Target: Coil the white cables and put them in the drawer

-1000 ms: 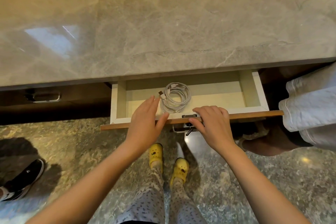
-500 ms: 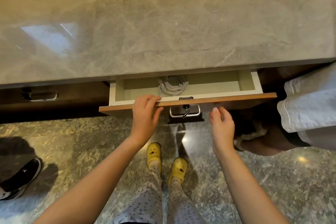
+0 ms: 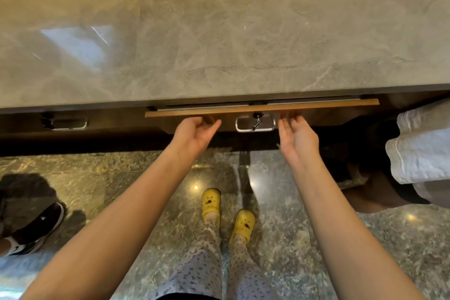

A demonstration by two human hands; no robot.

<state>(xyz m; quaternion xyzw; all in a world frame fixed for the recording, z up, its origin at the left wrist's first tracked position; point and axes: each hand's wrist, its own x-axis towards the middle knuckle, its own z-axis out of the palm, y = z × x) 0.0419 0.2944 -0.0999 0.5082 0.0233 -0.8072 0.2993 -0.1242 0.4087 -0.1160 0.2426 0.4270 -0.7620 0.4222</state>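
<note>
- The wooden-fronted drawer [image 3: 261, 107] sits almost fully pushed in under the grey marble counter [image 3: 219, 31].
- The white cables are hidden from view.
- At 6 o'clock of the drawer front, the left hand [image 3: 194, 135] presses it, fingers [image 3: 214, 126] loosely extended, empty.
- The right hand [image 3: 298, 139] is spread, holding nothing, beside the metal handle [image 3: 255, 125].

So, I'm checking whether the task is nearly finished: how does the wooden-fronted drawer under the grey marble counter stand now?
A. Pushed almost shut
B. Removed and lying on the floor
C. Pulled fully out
A: only a thin slit shows behind the wooden drawer front under the marble counter; no cables visible.
</note>
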